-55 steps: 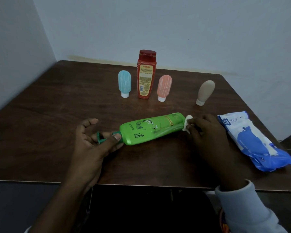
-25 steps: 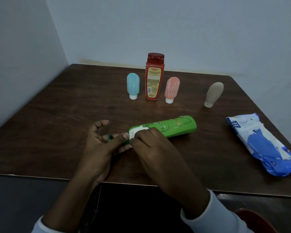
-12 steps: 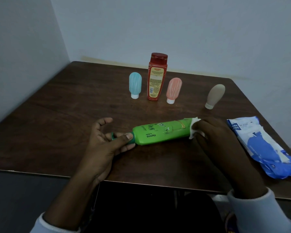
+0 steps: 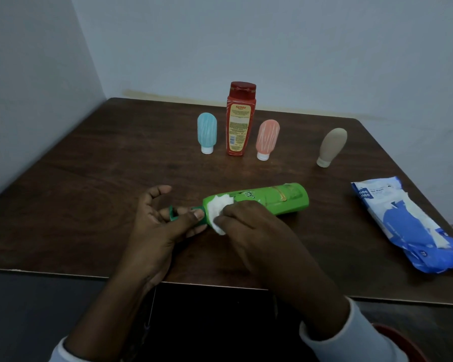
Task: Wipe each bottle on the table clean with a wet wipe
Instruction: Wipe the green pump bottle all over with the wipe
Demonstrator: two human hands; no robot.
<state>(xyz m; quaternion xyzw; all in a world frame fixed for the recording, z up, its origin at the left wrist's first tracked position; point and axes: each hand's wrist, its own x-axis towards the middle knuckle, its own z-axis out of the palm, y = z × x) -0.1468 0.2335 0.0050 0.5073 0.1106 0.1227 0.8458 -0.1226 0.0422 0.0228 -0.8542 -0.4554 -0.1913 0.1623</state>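
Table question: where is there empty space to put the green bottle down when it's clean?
The dark wooden table is bare across its left half, left of the small blue tube and the left hand. A smaller gap lies between the beige tube and the blue wipes pack. The back middle is crowded around the tall red bottle.

Dim, cool light fills the room, leaving the pale wall (image 4: 272,43) a flat blue-grey and the dark wooden table (image 4: 89,178) nearly without sheen. Shadows are soft and faint; only a weak one sits under the lying green bottle (image 4: 272,198). No glare shows, though the white wet wipe (image 4: 217,207) and blue wipes pack (image 4: 408,226) read brightest. The space below the table's front edge sinks to near black. Detail is soft and slightly smeared, label print barely legible. Wide-angle bending bows the table's edges and splays its corners.
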